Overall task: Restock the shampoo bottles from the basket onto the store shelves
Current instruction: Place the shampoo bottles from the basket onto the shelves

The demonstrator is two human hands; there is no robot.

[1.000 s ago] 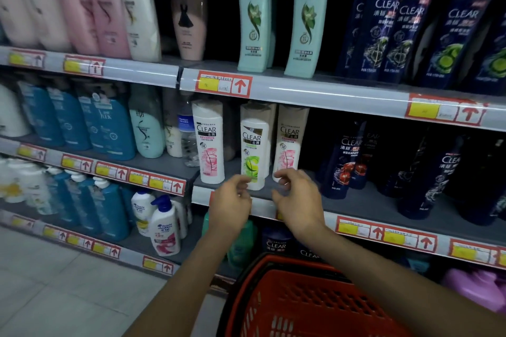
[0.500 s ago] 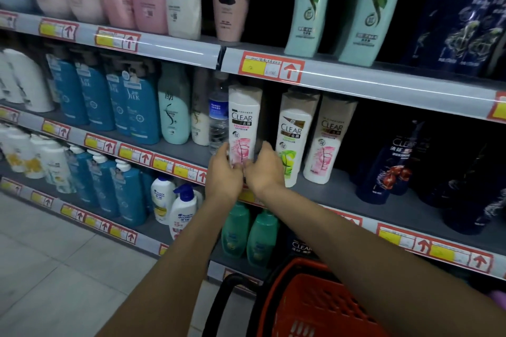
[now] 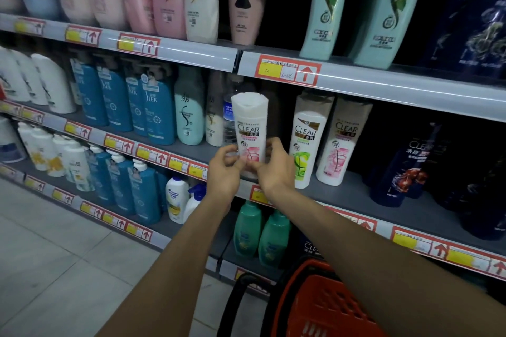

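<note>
White shampoo bottle [image 3: 249,128] with a pink label, at the near edge of the middle shelf [image 3: 356,197], base hidden behind the fingers. Left hand [image 3: 223,172] and right hand [image 3: 276,169] each pinch its lower sides with curled fingers. A narrow dark gap lies to its right before the green-label bottle [image 3: 306,142]; a clear water bottle [image 3: 227,117] stands just beside it at left. Long axis near vertical, label facing near. Grey shelf board with price labels [image 3: 153,154] along its edge; orange basket [image 3: 323,306] near right, over pale floor tiles [image 3: 54,268]

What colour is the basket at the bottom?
The basket is orange-red with a black handle, seen in the head view.
</note>
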